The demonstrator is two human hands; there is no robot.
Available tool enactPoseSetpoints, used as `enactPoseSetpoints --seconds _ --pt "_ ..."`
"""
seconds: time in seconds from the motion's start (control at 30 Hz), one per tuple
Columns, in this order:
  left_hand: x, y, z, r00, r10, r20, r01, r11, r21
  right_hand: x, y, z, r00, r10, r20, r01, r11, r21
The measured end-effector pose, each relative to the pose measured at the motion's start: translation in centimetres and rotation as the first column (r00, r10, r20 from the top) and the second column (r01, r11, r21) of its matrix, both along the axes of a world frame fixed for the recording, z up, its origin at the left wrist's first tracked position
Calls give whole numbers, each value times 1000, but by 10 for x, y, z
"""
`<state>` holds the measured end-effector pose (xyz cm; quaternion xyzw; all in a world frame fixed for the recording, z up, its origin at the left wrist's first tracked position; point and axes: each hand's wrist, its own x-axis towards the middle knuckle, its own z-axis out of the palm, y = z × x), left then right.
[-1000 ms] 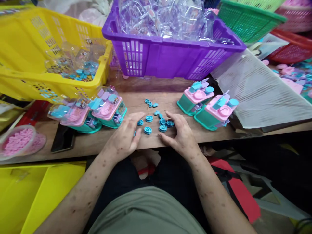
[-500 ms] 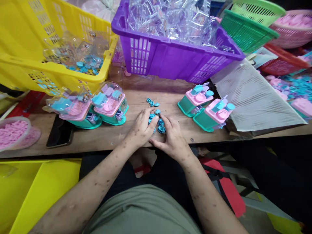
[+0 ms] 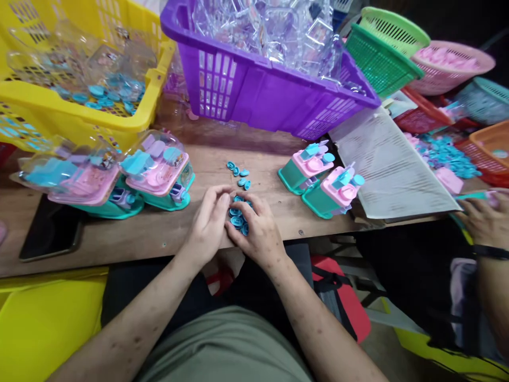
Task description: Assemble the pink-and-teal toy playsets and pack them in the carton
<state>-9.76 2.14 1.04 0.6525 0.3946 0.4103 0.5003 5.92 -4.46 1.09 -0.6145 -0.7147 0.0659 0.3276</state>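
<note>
A cluster of small blue oval plastic pieces lies on the wooden table between my two hands. My left hand rests at the left of the cluster, loosely curved, its thumb beside the fingers; nothing shows in it. From the right, my right hand cups round the pieces, thumb and fingers apart, partly covering them. Several loose blue pieces lie just beyond my fingertips. Two pink and green toy sets with clear covers stand at left, and two uncovered toy sets at right.
A yellow crate and a purple crate of clear plastic covers stand behind. A phone lies at left. A white board leans at right, near stacked baskets. Another person's hand is at the far right.
My hands have drawn the blue pieces nearer the table's front edge, into a tighter cluster. The view has turned rightward, bringing another person's hand into sight.
</note>
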Motion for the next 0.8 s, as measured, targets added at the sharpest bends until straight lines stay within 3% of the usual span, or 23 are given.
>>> enactPoseSetpoints --seconds 0.07,0.13,0.3,0.37,0.4,0.5,0.57,0.63,0.7,0.73,0.8 --pt "-17 -10 4 998 37 -56 -26 982 187 -2 4 4 1000 11 14 -11 1000 -13" --pt "-29 -16 6 995 57 -79 -32 958 285 -3 11 6 999 11 38 -10 1000 -24" --pt "-40 -10 3 999 48 -11 -45 977 206 2 35 5 1000 18 -1 -18 1000 26" --pt "-39 -7 2 999 45 18 -47 986 160 7 45 7 980 -18 -200 25 999 29" --pt "-39 -6 2 998 45 33 -49 989 143 10 49 8 932 -63 -357 68 998 2" --pt "-41 -3 2 996 38 81 -47 992 116 17 56 18 669 -190 -718 158 981 -113" --pt "-42 -2 1 995 29 93 -39 993 112 19 54 28 427 -211 -879 117 977 -178" --pt "-45 -2 -3 996 36 81 -46 992 121 20 49 39 61 -230 -971 -2 973 -231" --pt "-47 1 -13 997 51 52 -58 988 144 23 43 54 -293 -245 -924 -126 968 -217" --pt "-49 4 -19 999 43 30 -48 986 158 27 41 63 -381 -238 -893 -157 969 -192" --pt "-50 12 -35 1000 17 -14 -14 983 185 40 37 88 -457 -179 -871 -163 980 -115"
